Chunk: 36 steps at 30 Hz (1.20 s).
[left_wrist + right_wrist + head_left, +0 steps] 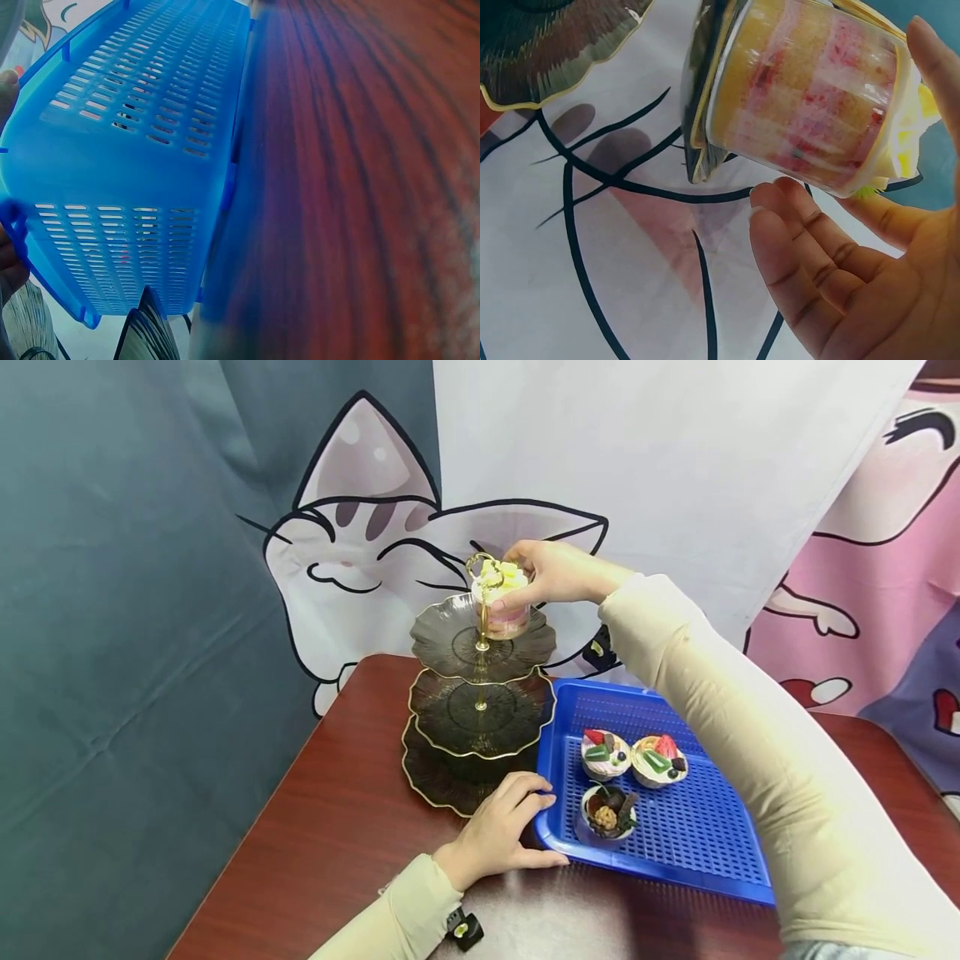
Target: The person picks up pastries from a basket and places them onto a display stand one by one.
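Observation:
My right hand (562, 572) holds a clear cup of layered cake (512, 623) near its rim, between thumb and fingers. Pink and yellow layers show through the cup (810, 90) in the right wrist view, with pale yellow pieces on top. The cup's base is right at the top plate of a three-tier stand (442, 639), beside its gold post and ring handle. My left hand (498, 828) grips the near left corner of a blue plastic basket (675, 874); in the left wrist view its fingertips show at the rim.
Inside the basket sit two fruit-topped cupcakes (604, 758) and a dessert cup with dark toppings (606, 814). Close by its left side stand the dark, gold-edged lower plates (442, 714). A reddish wooden table (315, 827) carries everything, with a cartoon-cat curtain (337, 560) behind.

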### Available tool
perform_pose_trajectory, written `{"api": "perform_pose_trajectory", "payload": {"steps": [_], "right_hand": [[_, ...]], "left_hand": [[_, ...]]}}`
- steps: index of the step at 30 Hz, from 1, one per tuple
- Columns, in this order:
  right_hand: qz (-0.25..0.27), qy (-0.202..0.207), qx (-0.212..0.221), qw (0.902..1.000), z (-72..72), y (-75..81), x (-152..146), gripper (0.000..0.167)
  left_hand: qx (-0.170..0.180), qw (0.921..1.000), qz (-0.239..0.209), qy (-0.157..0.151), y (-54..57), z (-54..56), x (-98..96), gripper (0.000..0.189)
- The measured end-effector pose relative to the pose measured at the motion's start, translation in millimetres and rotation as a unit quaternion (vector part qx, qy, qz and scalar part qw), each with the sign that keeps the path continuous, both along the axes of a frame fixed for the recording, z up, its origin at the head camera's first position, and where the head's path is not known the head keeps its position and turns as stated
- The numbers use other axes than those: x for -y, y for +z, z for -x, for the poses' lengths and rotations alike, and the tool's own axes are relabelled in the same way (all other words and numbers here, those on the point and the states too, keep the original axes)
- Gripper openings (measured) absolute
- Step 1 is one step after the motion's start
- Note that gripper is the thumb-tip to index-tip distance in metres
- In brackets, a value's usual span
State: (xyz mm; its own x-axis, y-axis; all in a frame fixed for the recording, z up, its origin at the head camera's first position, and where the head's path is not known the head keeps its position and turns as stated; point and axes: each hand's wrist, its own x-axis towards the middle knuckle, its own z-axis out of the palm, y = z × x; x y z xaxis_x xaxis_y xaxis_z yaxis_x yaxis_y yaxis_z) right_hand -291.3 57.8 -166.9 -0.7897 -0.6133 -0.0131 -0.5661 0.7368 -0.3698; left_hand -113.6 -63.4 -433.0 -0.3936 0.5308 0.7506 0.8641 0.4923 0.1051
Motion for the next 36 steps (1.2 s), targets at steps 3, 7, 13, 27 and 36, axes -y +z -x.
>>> {"api": "perform_pose_trajectory", "payload": {"steps": [3,7,13,27,36], "right_hand": [[-0.003,-0.004,0.007,1.0,-0.8,2.2,-1.8,0.076],[-0.001,-0.008,0.017,0.9998,-2.7,4.3,-5.9,0.079],[0.015,-0.011,0.019,0.9996,-6.7,5.0,-15.0,0.078],[0.046,-0.013,0.009,0.9988,-24.3,5.4,-42.4,0.073],[0.068,-0.004,-0.004,0.9977,-33.9,1.2,-59.4,0.068]], "left_hand": [[0.0,1.0,-0.002,0.0,-0.2,-0.3,-0.7,0.066],[0.004,1.0,-0.003,0.0,-0.7,-1.2,-0.7,0.066],[0.008,1.0,-0.003,-0.001,-1.7,-2.4,-1.2,0.066],[0.01,0.9999,-0.004,-0.001,-1.8,-1.1,0.7,0.065],[0.009,0.9999,-0.009,-0.004,-1.2,-0.9,-1.1,0.066]]}}
